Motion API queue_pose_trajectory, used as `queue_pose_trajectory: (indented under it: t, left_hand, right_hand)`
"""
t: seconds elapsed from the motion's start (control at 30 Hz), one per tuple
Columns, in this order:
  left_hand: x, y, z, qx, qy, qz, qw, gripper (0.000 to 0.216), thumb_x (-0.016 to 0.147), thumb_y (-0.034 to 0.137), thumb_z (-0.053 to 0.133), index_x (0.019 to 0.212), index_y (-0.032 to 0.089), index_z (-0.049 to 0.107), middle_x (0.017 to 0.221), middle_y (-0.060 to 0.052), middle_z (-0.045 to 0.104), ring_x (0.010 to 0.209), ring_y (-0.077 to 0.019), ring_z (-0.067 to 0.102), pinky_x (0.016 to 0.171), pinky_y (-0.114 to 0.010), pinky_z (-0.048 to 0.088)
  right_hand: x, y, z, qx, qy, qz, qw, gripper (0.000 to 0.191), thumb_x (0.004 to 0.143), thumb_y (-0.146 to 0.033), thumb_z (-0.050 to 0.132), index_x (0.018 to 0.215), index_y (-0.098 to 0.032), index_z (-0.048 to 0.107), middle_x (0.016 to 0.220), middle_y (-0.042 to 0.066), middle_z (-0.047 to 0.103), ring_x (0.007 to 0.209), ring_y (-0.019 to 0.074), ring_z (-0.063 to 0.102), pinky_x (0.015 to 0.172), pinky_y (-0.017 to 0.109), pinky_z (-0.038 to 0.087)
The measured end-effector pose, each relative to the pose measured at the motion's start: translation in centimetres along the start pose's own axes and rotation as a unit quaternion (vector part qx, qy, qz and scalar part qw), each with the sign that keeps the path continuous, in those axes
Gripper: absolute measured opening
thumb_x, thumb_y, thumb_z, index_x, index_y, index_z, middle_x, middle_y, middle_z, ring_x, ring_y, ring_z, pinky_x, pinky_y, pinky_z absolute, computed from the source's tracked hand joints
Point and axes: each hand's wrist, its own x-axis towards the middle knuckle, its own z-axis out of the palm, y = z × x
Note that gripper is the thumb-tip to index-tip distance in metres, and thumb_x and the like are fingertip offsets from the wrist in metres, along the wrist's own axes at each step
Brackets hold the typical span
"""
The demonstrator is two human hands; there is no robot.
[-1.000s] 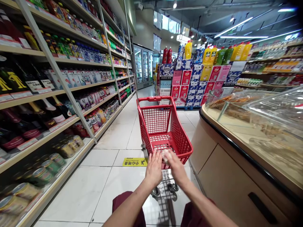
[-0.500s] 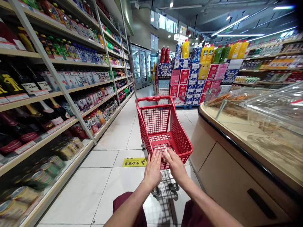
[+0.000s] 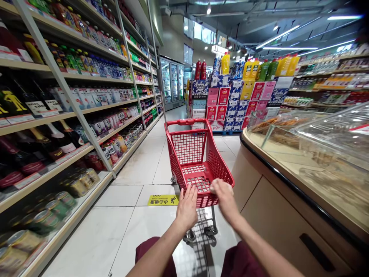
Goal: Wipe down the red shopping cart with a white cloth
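Observation:
A red plastic shopping cart [image 3: 208,175] with grid walls and metal legs on casters stands in front of me. My left hand [image 3: 186,206] rests at the left of its near edge, fingers laid together over the rim; the thumb is mostly hidden. My right hand [image 3: 226,198] is at the near right corner of the basket, slightly blurred, its fingers bent over the rim. A small crumpled white wipe [image 3: 213,187] shows in part under the right fingertips. No goods are visible in the basket.
Shelves of bottles and cans [image 3: 95,96] line the left side. A curved food counter [image 3: 268,200] with clear covers stands close on the right. Ahead are stacked drink cartons [image 3: 223,104]. A yellow caution sticker [image 3: 163,200] lies on the white tiled floor.
My right hand has moved right along the cart's near rim, from beside the left hand to the corner. The left hand has stayed at nearly the same place on the rim.

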Motion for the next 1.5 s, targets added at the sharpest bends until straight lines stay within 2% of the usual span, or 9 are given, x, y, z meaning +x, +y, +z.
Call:
queue_pose_trajectory:
  t: [0.17,0.43,0.63,0.77,0.93,1.13,1.3,1.37,1.5]
  left_hand:
    - [-0.1,-0.1,0.0,0.008,0.011,0.011,1.0,0.07,0.066,0.015,0.04,0.134,0.009,0.024,0.144,-0.007,0.021,0.133,-0.0202,0.005,0.108,-0.046,0.008]
    - [-0.2,0.3,0.1,-0.034,0.004,0.004,0.999,0.073,0.064,0.014,0.043,0.134,0.009,0.023,0.144,-0.008,0.019,0.133,-0.0222,0.004,0.108,-0.047,0.007]
    - [0.4,1.6,-1.1,-0.29,0.072,-0.072,0.952,0.073,0.061,0.008,0.046,0.131,0.014,0.03,0.138,-0.008,0.034,0.129,-0.0224,0.024,0.107,-0.045,0.014]
    - [1.0,2.6,-1.7,-0.639,0.063,-0.147,0.753,0.05,0.07,0.02,0.051,0.119,0.015,0.043,0.116,-0.01,0.057,0.101,-0.0198,0.056,0.083,-0.033,0.046]
    - [0.8,3.0,-1.0,-0.728,0.021,-0.231,0.645,0.023,0.055,0.019,0.066,0.076,0.012,0.059,0.072,-0.002,0.064,0.059,-0.0099,0.057,0.055,-0.02,0.043]
    - [1.8,4.0,-1.8,-0.724,0.015,-0.202,0.659,0.017,0.055,0.022,0.065,0.067,0.012,0.061,0.065,-0.001,0.06,0.053,-0.0077,0.052,0.054,-0.021,0.042]
    - [3.1,3.8,-2.7,-0.7,-0.011,-0.178,0.692,0.008,0.056,0.016,0.058,0.063,0.013,0.06,0.055,0.003,0.055,0.051,-0.0089,0.051,0.055,-0.022,0.042]
    - [3.4,3.2,-3.1,-0.672,-0.036,-0.147,0.725,0.011,0.057,0.013,0.054,0.063,0.014,0.062,0.056,0.002,0.058,0.058,-0.0123,0.055,0.063,-0.025,0.045]
    - [3.8,0.5,-4.0,-0.366,0.036,-0.07,0.927,0.039,0.063,0.009,0.042,0.096,0.019,0.062,0.105,-0.003,0.062,0.107,-0.0191,0.049,0.097,-0.036,0.033]
  right_hand:
    - [-1.3,-2.0,1.2,0.068,-0.045,-0.103,0.991,0.036,0.087,-0.017,0.036,0.116,-0.028,0.053,0.126,0.004,0.05,0.122,0.0175,0.038,0.098,0.042,0.035]
    - [0.8,-0.5,-2.3,0.189,-0.007,0.16,0.969,0.03,0.076,-0.018,0.044,0.097,-0.025,0.064,0.119,0.005,0.056,0.114,0.0224,0.047,0.097,0.046,0.036]
    - [3.9,-6.4,-3.4,0.565,-0.014,0.411,0.715,0.03,0.063,-0.023,0.055,0.092,-0.017,0.061,0.083,0.005,0.069,0.076,0.0212,0.064,0.072,0.037,0.051]
    - [4.2,-7.0,-4.2,0.639,-0.016,0.454,0.621,0.034,0.056,-0.02,0.061,0.09,-0.015,0.06,0.077,0.003,0.069,0.067,0.0185,0.063,0.061,0.03,0.05]
    - [3.4,-6.5,-3.4,0.57,0.003,0.452,0.686,0.04,0.06,-0.019,0.052,0.099,-0.015,0.056,0.083,0.004,0.068,0.071,0.0195,0.063,0.063,0.031,0.051]
    - [1.0,-6.1,-1.5,0.324,0.032,0.288,0.901,0.05,0.063,-0.012,0.041,0.11,-0.02,0.057,0.113,0.007,0.059,0.107,0.0226,0.053,0.093,0.042,0.041]
    - [-0.9,-7.6,-0.9,0.257,0.003,0.18,0.95,0.053,0.068,-0.013,0.043,0.121,-0.021,0.049,0.127,0.008,0.048,0.117,0.0209,0.044,0.093,0.037,0.042]
    - [-0.7,-6.8,-1.3,0.234,0.005,0.175,0.957,0.048,0.071,-0.015,0.045,0.118,-0.021,0.051,0.119,0.008,0.053,0.111,0.0208,0.05,0.09,0.037,0.045]
    - [1.3,-1.3,-2.8,0.142,-0.014,0.153,0.978,0.038,0.075,-0.013,0.038,0.104,-0.024,0.06,0.112,0.006,0.058,0.104,0.0196,0.054,0.089,0.038,0.045]
